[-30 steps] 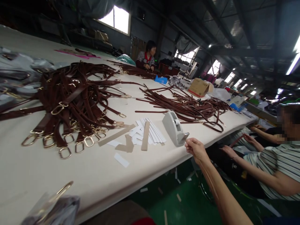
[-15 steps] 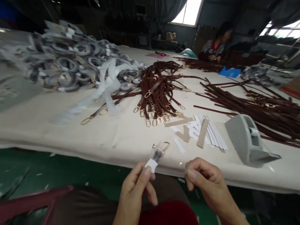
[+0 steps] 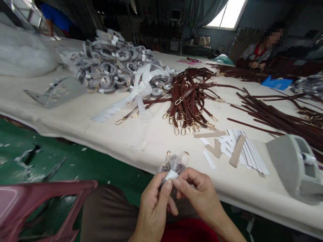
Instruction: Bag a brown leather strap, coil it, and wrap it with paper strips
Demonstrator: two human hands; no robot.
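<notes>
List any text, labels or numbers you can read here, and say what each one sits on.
None can be read.
White label on the wrapped strap pinched by the left hand and right hand: no print can be made out.
White bands on the pile of wrapped straps: too small and blurred.
White paper strips and grey tape dispenser: no marks visible.
</notes>
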